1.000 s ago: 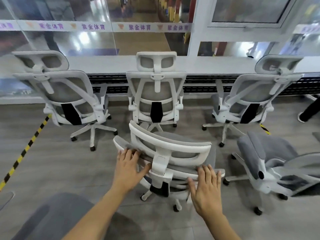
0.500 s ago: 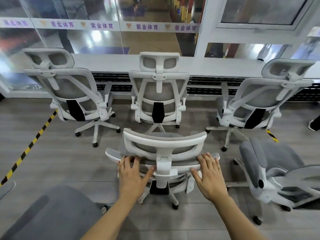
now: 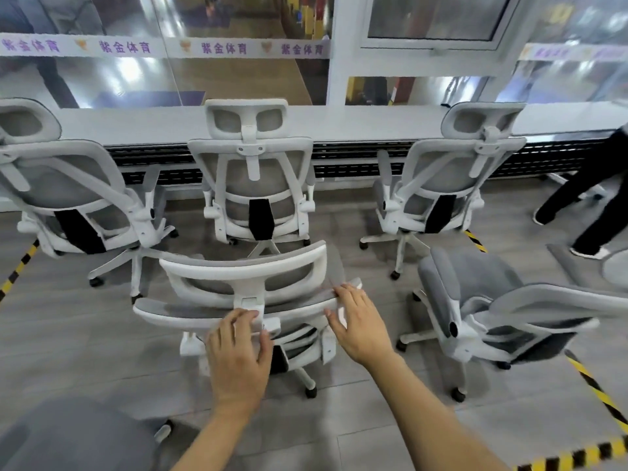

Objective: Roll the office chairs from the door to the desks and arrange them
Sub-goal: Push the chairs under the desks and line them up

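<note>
Right in front of me stands an office chair (image 3: 244,270) with a white frame and grey mesh, its back toward me. My left hand (image 3: 238,355) lies over the top edge of its backrest at the centre post, thumb on the near side. My right hand (image 3: 360,324) curls over the right end of the same edge. Beyond it, three matching chairs face the long white desk (image 3: 356,124) under the windows: a left chair (image 3: 78,198), a middle chair (image 3: 251,185) and a right chair (image 3: 438,185). The held chair is close behind the middle one.
Another grey chair (image 3: 492,307) stands reclined just right of the held one. A grey seat (image 3: 68,436) fills the lower left corner. A person's dark-trousered legs (image 3: 591,198) are at the right by the desk. Yellow-black floor tape (image 3: 598,392) runs at the lower right and far left.
My left hand has slid right along the backrest to the centre post. The held chair has swung a little and sits closer to the middle chair. A person's legs have come into view at the right.
</note>
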The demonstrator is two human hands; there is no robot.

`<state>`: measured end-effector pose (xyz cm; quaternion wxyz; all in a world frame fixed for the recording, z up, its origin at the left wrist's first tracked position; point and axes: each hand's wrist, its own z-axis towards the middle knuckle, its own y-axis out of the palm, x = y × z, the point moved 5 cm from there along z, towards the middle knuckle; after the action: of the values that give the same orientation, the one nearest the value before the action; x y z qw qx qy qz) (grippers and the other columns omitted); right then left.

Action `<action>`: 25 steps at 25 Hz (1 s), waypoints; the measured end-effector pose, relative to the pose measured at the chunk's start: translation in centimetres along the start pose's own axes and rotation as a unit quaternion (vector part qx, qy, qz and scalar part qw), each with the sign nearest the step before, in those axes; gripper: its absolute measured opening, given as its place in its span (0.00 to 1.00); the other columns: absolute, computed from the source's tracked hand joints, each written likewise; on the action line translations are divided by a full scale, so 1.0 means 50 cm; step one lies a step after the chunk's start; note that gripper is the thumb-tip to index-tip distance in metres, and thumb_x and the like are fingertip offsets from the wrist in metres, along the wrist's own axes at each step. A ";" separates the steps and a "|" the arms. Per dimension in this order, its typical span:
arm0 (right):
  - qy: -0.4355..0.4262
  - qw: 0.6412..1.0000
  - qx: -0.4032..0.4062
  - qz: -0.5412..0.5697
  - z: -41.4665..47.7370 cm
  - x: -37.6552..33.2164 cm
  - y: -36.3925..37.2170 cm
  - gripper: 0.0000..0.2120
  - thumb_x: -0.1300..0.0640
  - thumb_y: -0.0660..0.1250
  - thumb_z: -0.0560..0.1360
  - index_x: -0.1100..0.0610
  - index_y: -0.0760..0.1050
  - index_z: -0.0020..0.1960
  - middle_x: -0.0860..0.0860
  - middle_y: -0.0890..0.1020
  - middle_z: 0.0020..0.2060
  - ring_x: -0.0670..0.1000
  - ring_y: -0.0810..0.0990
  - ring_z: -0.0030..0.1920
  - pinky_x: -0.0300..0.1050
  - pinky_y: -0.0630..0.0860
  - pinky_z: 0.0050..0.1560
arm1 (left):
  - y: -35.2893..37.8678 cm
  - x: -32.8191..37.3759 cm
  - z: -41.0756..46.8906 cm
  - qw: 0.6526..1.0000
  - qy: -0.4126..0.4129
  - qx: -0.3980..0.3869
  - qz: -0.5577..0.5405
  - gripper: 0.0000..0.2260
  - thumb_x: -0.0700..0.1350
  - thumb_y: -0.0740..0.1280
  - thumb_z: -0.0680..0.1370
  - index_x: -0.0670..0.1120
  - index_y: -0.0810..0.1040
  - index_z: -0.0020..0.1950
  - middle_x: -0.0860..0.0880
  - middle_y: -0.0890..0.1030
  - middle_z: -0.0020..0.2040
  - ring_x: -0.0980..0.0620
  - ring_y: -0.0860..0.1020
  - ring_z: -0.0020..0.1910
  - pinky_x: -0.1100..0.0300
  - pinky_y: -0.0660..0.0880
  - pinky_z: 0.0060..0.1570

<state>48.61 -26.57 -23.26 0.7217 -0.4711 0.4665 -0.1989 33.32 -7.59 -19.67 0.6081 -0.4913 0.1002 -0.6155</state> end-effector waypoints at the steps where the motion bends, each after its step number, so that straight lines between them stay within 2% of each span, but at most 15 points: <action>1: 0.012 1.000 0.009 -0.008 -0.022 0.025 -0.017 0.25 0.44 0.58 0.82 0.53 0.65 0.75 0.48 0.66 0.76 0.49 0.60 0.77 0.44 0.51 0.79 | 0.019 0.048 -0.012 0.999 0.032 -0.009 -0.018 0.13 0.46 0.65 0.76 0.43 0.78 0.58 0.43 0.77 0.58 0.42 0.74 0.56 0.46 0.71 0.57; 3: 0.043 0.998 0.017 -0.038 -0.073 0.088 -0.050 0.24 0.48 0.60 0.81 0.54 0.65 0.75 0.50 0.67 0.75 0.51 0.63 0.76 0.44 0.50 0.79 | 0.067 0.134 -0.021 0.993 0.085 -0.060 -0.047 0.15 0.45 0.66 0.75 0.44 0.77 0.61 0.44 0.77 0.60 0.42 0.74 0.56 0.46 0.71 0.58; 6: 0.118 0.989 0.042 -0.074 -0.139 0.212 -0.122 0.24 0.53 0.63 0.79 0.56 0.68 0.73 0.53 0.69 0.75 0.55 0.66 0.75 0.49 0.57 0.77 | 0.158 0.236 -0.013 0.973 0.153 -0.164 -0.061 0.17 0.48 0.62 0.77 0.46 0.75 0.65 0.46 0.75 0.65 0.42 0.75 0.61 0.45 0.72 0.61; 10: 0.169 0.974 0.095 -0.114 -0.159 0.365 -0.230 0.22 0.55 0.66 0.77 0.58 0.72 0.69 0.57 0.74 0.70 0.61 0.72 0.68 0.55 0.67 0.70 | 0.260 0.303 0.023 0.958 0.171 -0.231 0.001 0.21 0.53 0.56 0.79 0.49 0.72 0.70 0.45 0.72 0.71 0.42 0.71 0.68 0.43 0.69 0.66; 13: 0.182 0.960 0.106 -0.184 -0.121 0.496 -0.304 0.20 0.54 0.67 0.75 0.59 0.74 0.65 0.59 0.76 0.66 0.62 0.73 0.66 0.57 0.66 0.70 | 0.332 0.322 0.054 0.958 0.127 -0.241 0.088 0.22 0.53 0.62 0.79 0.50 0.69 0.73 0.44 0.71 0.73 0.39 0.68 0.72 0.40 0.63 0.71; 17: 0.239 0.933 0.100 -0.251 -0.087 0.705 -0.393 0.21 0.54 0.67 0.74 0.61 0.74 0.65 0.61 0.76 0.65 0.64 0.71 0.68 0.62 0.63 0.73 | 0.397 0.324 0.056 0.949 0.009 -0.249 0.194 0.25 0.54 0.60 0.80 0.49 0.65 0.76 0.45 0.70 0.74 0.40 0.65 0.74 0.40 0.53 0.76; 19: 0.239 0.927 0.091 -0.275 -0.092 0.798 -0.409 0.23 0.54 0.66 0.73 0.63 0.75 0.65 0.62 0.78 0.63 0.65 0.72 0.68 0.65 0.61 0.72 | 0.408 0.329 0.051 0.946 -0.017 -0.233 0.225 0.25 0.52 0.63 0.79 0.47 0.68 0.74 0.44 0.75 0.69 0.39 0.69 0.71 0.38 0.52 0.75; 21: 0.192 0.932 0.085 -0.296 -0.091 0.857 -0.411 0.25 0.58 0.69 0.70 0.63 0.76 0.65 0.62 0.79 0.58 0.65 0.74 0.65 0.68 0.60 0.72 | 0.418 0.341 0.049 0.945 -0.041 -0.207 0.250 0.24 0.50 0.66 0.76 0.45 0.72 0.72 0.43 0.78 0.64 0.38 0.72 0.68 0.36 0.51 0.74; 23: 0.159 0.938 0.091 -0.295 -0.084 0.881 -0.414 0.24 0.61 0.74 0.68 0.63 0.76 0.63 0.61 0.80 0.55 0.65 0.75 0.63 0.68 0.57 0.74 | 0.427 0.350 0.052 0.941 -0.065 -0.199 0.265 0.23 0.47 0.70 0.72 0.43 0.76 0.67 0.42 0.80 0.59 0.37 0.75 0.64 0.33 0.51 0.73; 25: 0.167 0.943 0.078 -0.276 -0.081 0.880 -0.419 0.23 0.60 0.75 0.67 0.61 0.77 0.61 0.59 0.80 0.54 0.63 0.76 0.62 0.66 0.54 0.76 | 0.433 0.362 0.055 0.935 -0.093 -0.207 0.274 0.21 0.47 0.72 0.70 0.42 0.78 0.61 0.42 0.81 0.56 0.37 0.75 0.62 0.32 0.51 0.72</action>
<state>69.69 -70.53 -27.01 0.5850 -0.4837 0.4146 -0.5019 53.42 -26.83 -25.17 0.6444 -0.6148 0.2992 -0.3424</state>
